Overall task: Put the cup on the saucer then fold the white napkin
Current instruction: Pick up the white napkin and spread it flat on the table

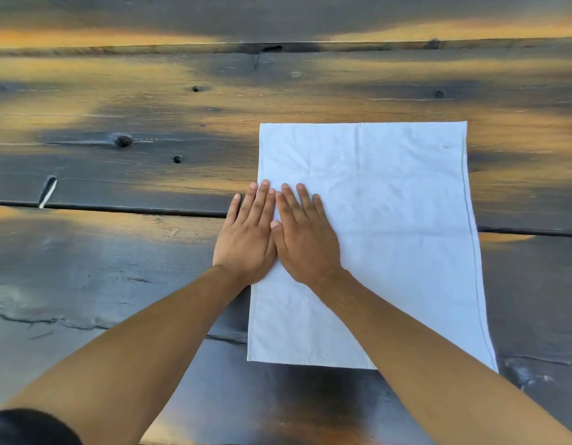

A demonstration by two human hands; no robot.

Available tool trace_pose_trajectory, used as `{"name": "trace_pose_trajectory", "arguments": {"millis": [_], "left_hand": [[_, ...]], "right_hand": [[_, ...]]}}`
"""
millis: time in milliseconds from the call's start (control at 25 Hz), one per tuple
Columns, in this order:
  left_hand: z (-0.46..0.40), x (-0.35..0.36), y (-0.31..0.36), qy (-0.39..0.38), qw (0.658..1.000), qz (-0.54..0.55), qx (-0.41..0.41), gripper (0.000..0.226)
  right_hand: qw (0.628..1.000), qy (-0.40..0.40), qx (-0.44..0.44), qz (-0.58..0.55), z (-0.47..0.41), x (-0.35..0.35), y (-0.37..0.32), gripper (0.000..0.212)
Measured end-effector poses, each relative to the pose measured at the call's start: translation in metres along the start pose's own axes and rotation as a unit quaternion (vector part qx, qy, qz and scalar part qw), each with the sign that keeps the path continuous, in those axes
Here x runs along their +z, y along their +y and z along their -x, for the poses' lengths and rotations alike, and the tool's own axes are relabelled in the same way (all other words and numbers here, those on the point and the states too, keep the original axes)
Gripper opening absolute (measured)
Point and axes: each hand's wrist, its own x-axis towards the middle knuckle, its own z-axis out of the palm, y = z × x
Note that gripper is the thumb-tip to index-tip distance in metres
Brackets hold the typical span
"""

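The white napkin (390,220) lies flat on the dark wooden table (117,268), a tall rectangle with a stitched hem along its right side. My left hand (246,236) presses palm down on the napkin's left edge, partly on the table. My right hand (305,236) lies flat on the cloth right beside it, thumbs touching. Both hands have their fingers stretched out and hold nothing. No cup or saucer is in view.
The table is made of wide dark planks with knots and long gaps between boards (117,208). A small pale chip (48,191) shows in the wood at the left. A dark shape (24,427) sits at the bottom left corner.
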Motion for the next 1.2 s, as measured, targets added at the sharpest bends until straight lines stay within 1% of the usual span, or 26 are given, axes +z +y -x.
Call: {"name": "trace_pose_trajectory", "arguments": {"millis": [120, 160, 240, 400, 480, 560, 640, 720, 800, 840, 920, 960, 1080, 1200], "left_hand": [[-0.001, 0.0, -0.001, -0.003, 1.0, -0.002, 0.004, 0.065], [-0.001, 0.0, -0.001, -0.006, 1.0, -0.003, 0.004, 0.065], [0.0, -0.001, -0.001, -0.008, 1.0, -0.002, 0.004, 0.065], [-0.001, 0.0, 0.001, 0.001, 1.0, 0.002, 0.006, 0.065], [0.001, 0.001, 0.0, 0.003, 1.0, -0.002, 0.004, 0.065], [-0.001, -0.001, 0.0, 0.0, 1.0, 0.0, 0.004, 0.066], [-0.003, -0.005, 0.001, -0.017, 1.0, 0.011, 0.006, 0.069], [0.0, -0.013, 0.004, -0.019, 0.998, 0.06, -0.007, 0.07], [0.018, -0.016, 0.013, 0.024, 0.995, 0.098, -0.002, 0.066], [0.035, -0.014, 0.02, 0.042, 0.994, 0.097, 0.021, 0.064], [0.071, -0.001, 0.031, 0.051, 0.993, 0.079, 0.071, 0.061], [0.087, 0.007, 0.033, 0.049, 0.993, 0.07, 0.079, 0.06], [0.111, 0.02, 0.033, 0.031, 0.997, 0.04, 0.055, 0.058], [0.114, 0.022, 0.033, 0.006, 0.999, -0.004, 0.037, 0.06]], "right_hand": [[0.998, -0.019, -0.019, 0.06, 0.013, -0.006, 0.037, 0.06], [0.997, -0.014, -0.016, 0.074, 0.02, -0.01, 0.053, 0.061], [0.996, 0.001, 0.018, 0.091, 0.034, -0.023, 0.091, 0.063], [0.989, -0.021, 0.124, 0.081, 0.063, -0.055, 0.172, 0.071], [0.984, -0.019, 0.164, 0.072, 0.071, -0.063, 0.193, 0.073], [0.982, -0.013, 0.178, 0.062, 0.069, -0.064, 0.197, 0.074], [0.979, -0.003, 0.204, 0.02, 0.066, -0.067, 0.186, 0.075], [0.976, 0.016, 0.216, -0.027, 0.065, -0.068, 0.157, 0.071], [0.984, 0.036, 0.174, -0.033, 0.071, -0.062, 0.109, 0.063], [0.988, 0.034, 0.145, -0.027, 0.076, -0.056, 0.08, 0.06], [0.995, 0.01, 0.094, -0.024, 0.084, -0.041, 0.028, 0.058], [0.997, -0.009, 0.078, -0.021, 0.089, -0.031, 0.008, 0.058], [0.997, -0.056, 0.05, 0.006, 0.103, -0.009, -0.023, 0.059], [0.995, -0.076, 0.041, 0.04, 0.11, -0.001, -0.022, 0.061]]}}
